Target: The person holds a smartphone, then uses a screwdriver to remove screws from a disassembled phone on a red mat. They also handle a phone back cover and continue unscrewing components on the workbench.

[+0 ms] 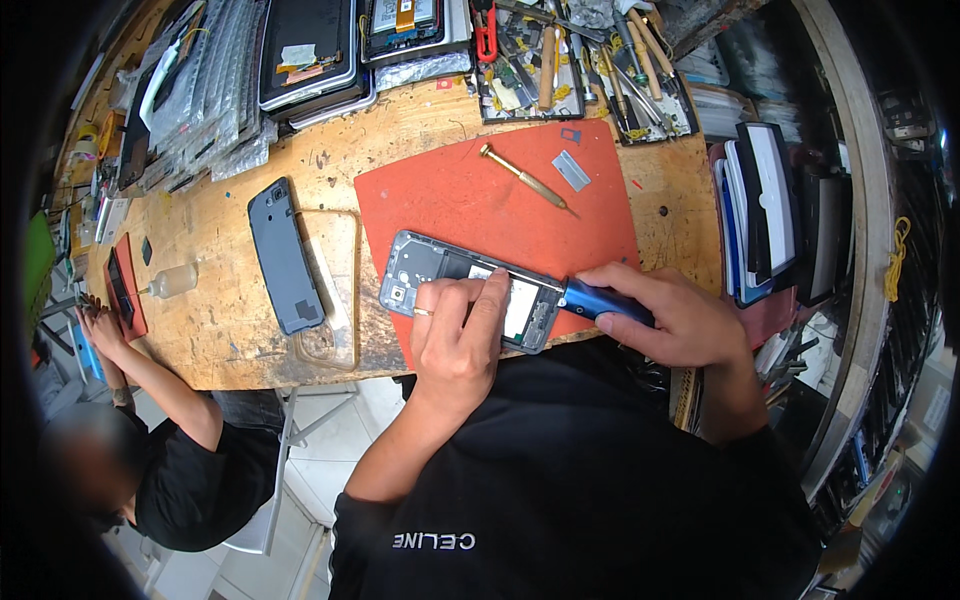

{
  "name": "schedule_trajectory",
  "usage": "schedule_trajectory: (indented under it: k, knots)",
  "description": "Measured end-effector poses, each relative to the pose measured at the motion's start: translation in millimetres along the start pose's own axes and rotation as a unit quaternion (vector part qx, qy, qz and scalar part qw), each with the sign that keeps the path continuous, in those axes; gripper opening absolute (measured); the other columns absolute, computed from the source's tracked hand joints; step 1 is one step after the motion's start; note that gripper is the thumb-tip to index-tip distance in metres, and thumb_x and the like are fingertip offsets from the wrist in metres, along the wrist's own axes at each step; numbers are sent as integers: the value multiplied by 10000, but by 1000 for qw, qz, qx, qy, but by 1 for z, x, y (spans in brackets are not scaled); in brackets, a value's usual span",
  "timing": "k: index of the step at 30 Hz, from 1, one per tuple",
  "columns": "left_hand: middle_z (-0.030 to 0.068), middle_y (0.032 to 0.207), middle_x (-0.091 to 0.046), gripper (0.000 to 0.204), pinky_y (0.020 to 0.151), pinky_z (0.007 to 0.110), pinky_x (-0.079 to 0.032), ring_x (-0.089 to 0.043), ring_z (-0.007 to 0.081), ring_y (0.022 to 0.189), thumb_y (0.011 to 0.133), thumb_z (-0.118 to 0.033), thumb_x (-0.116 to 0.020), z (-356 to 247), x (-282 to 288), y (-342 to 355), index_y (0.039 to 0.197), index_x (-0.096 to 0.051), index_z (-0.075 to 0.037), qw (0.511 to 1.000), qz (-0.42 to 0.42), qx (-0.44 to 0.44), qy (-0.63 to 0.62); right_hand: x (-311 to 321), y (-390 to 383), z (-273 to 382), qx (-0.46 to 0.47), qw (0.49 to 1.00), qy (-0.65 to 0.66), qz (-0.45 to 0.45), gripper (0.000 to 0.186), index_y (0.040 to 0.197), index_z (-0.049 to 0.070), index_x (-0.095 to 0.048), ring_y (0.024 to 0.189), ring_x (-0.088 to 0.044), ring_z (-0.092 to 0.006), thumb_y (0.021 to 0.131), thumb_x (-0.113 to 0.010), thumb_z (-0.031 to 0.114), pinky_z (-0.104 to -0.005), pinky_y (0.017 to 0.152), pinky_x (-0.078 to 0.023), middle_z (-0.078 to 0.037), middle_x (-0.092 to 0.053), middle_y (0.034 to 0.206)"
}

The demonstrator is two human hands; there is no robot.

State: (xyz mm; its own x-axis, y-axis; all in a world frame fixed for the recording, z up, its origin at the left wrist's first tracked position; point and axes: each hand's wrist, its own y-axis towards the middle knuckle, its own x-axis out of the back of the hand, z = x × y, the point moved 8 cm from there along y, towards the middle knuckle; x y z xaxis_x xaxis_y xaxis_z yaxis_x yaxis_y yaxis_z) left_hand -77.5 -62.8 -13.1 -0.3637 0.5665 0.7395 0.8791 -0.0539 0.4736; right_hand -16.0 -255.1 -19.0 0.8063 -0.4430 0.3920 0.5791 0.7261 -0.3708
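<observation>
An opened smartphone [420,262] lies tilted on an orange-red mat [420,195], its inside parts showing. My left hand [450,340] is over its near edge, fingers bent and pressed together; the thumb is hidden. A blue pen-style screwdriver [590,298] is in my right hand [685,315], held nearly flat. Its thin shaft points left across the phone, close to my left fingertips, which cover its tip. Farther up the mat are a brass-coloured screwdriver [530,180] and a small grey plate [571,171].
Left of the mat, a dark phone back cover [283,255] overlaps a clear case [345,290]. Tool trays [530,75] and stacked devices [310,60] line the far side. Upright panels [765,210] stand at right. At far left, another person's hands [100,328] are near a phone.
</observation>
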Motion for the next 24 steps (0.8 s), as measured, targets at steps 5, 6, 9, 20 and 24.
schedule_trajectory:
  k: [5, 6, 9, 20, 24]
  knots:
    - [76, 898, -677, 336, 732, 362, -520, -634, 251, 829, 764, 60, -847, 2, -1, 0, 1091, -798, 2, 1000, -4, 13, 1, 0, 2, -3, 10, 1000, 15, -2, 396, 1429, 24, -592, 847, -777, -268, 1068, -650, 174, -375, 776, -576, -150, -746, 1008]
    - [68, 889, -680, 322, 730, 364, -514, -635, 251, 824, 777, 54, -868, 3, -2, 0, 1085, -803, -10, 1000, -3, 20, -1, 0, 2, -2, 12, 1000, 8, -4, 396, 1431, 25, -590, 844, -777, -266, 1070, -648, 176, -375, 775, -576, -149, -745, 997]
    - [69, 895, -683, 329, 727, 364, -518, -641, 254, 833, 774, 52, -871, 3, -1, 0, 1089, -804, -13, 1000, -3, 21, -7, 0, 1, -1, -1, 1000, -8, -1, 399, 1437, 28, -586, 835, -775, -260, 1072, -647, 178, -373, 772, -577, -139, -744, 967]
    - [77, 898, -663, 349, 703, 346, -524, -619, 234, 817, 758, 59, -823, 1, 0, 2, 1104, -791, 26, 1000, -14, -5, -1, 0, 1, -3, 5, 1000, -3, 0, 410, 1445, 35, -584, 832, -774, -270, 1071, -651, 191, -371, 778, -580, -137, -747, 981]
    - [77, 894, -659, 341, 701, 349, -522, -617, 235, 813, 764, 60, -823, 0, -1, 2, 1102, -790, 27, 1000, -14, -6, 2, -1, 0, -3, -16, 1000, -16, 4, 416, 1446, 38, -584, 863, -779, -275, 1065, -656, 189, -375, 785, -580, -144, -751, 1010]
